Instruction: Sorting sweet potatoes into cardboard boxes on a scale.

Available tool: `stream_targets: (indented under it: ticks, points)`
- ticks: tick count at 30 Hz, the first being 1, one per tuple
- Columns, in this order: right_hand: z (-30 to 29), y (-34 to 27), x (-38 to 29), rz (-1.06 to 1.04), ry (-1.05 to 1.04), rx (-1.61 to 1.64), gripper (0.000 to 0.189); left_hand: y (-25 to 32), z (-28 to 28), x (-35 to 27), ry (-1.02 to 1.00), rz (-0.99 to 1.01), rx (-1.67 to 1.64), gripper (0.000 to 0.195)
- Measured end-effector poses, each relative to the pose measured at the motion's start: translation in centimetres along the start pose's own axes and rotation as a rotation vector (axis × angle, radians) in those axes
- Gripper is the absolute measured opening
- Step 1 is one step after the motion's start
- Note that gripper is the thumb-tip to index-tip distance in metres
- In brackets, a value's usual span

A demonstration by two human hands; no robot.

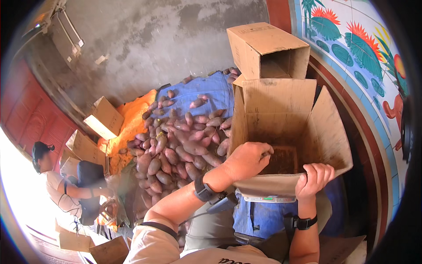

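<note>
An open cardboard box (278,95) with raised flaps stands before me on a digital scale, whose display panel (270,199) shows under its near side. The box's inner floor is stained dark, and part of it is hidden by my arm and the near wall. My right hand (314,180) grips the near rim towards the right corner, fingers inside and thumb outside. Over the near left of the opening is my left hand (250,160), its fingers curled; whether anything is between them is hidden. Left of the box lies a large heap of sweet potatoes (176,148).
Another cardboard box (268,39) lies on its side behind the first. Blue cloth (211,87) and orange cloth (135,109) lie around the heap. At the far left a person (66,191) sits among more cartons (104,118). A tiled, painted wall (359,59) closes off the right.
</note>
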State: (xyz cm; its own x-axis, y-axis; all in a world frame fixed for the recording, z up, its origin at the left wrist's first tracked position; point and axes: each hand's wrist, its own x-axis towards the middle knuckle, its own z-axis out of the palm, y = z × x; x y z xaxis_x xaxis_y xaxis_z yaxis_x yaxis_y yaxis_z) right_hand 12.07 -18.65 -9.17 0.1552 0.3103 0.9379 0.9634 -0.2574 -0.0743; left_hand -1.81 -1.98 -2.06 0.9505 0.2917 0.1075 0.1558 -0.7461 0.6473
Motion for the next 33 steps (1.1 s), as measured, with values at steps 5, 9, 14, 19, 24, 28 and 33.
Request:
stream_targets:
  ticks: [5, 9, 14, 19, 24, 28, 33]
  points:
    - [-0.4, 0.8, 0.2, 0.064, -0.042, -0.011, 0.024, 1.3, -0.2, -0.8, 0.261, 0.177, 0.252, 0.020]
    - [-0.2, 0.5, 0.3, 0.028, -0.009, -0.017, 0.027, 2.4, -1.0, -2.5, 0.432, 0.276, 0.332, 0.021]
    - [-0.1, 0.6, 0.7, 0.007, -0.003, -0.016, 0.027, 1.4, -2.2, -5.3, 0.627, 0.290, 0.365, 0.025]
    - [0.0, 0.2, 1.6, -0.007, -0.011, -0.005, 0.023, -3.2, -2.8, -8.8, 0.799, -0.037, 0.211, 0.021]
    - [0.8, -0.2, 2.3, -0.010, -0.055, 0.008, 0.012, -8.6, -2.1, -12.9, 0.876, -0.462, -0.197, 0.016]
    - [1.3, -0.7, 2.3, 0.016, -0.081, -0.006, 0.010, -12.2, -0.3, -15.0, 0.900, -0.513, -0.319, 0.014]
    - [1.0, -0.8, 2.1, 0.027, -0.099, -0.017, 0.013, -14.1, 1.8, -15.3, 0.878, -0.566, -0.346, 0.015]
